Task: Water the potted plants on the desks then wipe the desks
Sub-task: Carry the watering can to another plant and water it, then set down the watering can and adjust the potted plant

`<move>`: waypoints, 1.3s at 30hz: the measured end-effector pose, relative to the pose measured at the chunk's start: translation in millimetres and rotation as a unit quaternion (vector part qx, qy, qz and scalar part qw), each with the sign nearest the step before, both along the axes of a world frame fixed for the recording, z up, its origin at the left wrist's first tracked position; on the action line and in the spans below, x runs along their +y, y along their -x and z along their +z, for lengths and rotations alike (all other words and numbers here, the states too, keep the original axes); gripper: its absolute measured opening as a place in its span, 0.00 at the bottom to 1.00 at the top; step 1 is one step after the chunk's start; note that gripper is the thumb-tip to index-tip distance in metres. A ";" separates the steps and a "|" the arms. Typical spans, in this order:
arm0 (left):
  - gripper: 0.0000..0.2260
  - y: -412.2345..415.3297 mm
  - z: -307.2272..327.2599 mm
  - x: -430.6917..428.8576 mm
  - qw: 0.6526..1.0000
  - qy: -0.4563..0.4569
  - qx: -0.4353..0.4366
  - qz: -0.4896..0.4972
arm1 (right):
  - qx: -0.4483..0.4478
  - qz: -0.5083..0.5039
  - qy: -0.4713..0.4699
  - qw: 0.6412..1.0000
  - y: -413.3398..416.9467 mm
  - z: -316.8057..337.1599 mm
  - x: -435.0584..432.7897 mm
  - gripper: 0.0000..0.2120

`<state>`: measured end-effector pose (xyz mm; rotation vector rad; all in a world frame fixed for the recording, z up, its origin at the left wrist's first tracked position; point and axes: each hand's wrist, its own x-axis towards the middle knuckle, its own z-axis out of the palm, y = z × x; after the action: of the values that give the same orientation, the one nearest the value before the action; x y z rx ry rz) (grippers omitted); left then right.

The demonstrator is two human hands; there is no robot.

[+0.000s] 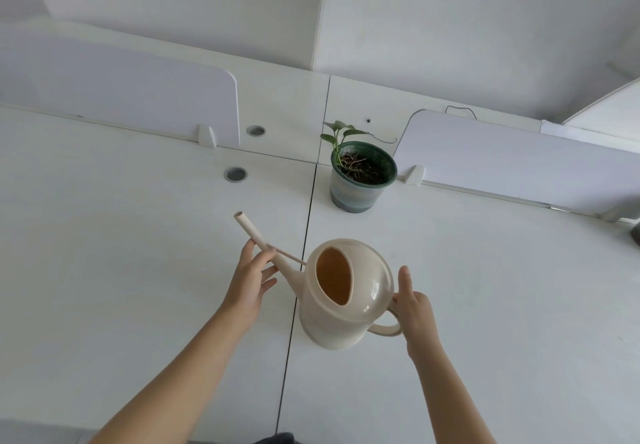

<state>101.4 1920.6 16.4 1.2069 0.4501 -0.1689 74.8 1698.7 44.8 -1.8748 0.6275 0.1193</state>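
Note:
A cream plastic watering can [346, 293] hangs above the white desk [485, 287], its long spout pointing up and to the left. My right hand [414, 308] grips the can's handle, thumb raised along the body. My left hand [251, 280] pinches the spout about halfway along its length. Beyond the can, a small green-leaved plant in a green-rimmed pot [362, 175] stands at the back of the right desk, close to the seam between the two desks. The can's spout tip is to the left of the pot and nearer to me.
White divider panels [121, 86] stand along the back edge on both sides of the pot. Two round grey cable grommets [235, 174] sit in the left desk. A thin black wire [388, 140] lies behind the pot. A dark object shows at the far right edge.

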 end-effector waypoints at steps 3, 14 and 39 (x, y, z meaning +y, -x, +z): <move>0.19 8.4 -1.7 -2.9 1.000 0.013 -0.001 0.013 | 0.002 0.004 0.002 1.000 -0.7 -6.7 -1.5 0.32; 0.22 12.3 -6.7 -7.6 1.000 -0.005 0.007 0.008 | -0.012 -0.002 0.006 1.000 2.4 -21.9 -4.8 0.29; 0.24 -166.2 24.8 -48.2 0.928 -0.356 -0.047 -0.102 | -0.067 0.012 -0.007 0.998 -175.6 -11.4 -47.1 0.14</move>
<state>267.6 1872.3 41.2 1.9713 0.3029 -0.1266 250.4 1651.5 33.4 -1.8601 0.5100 0.0130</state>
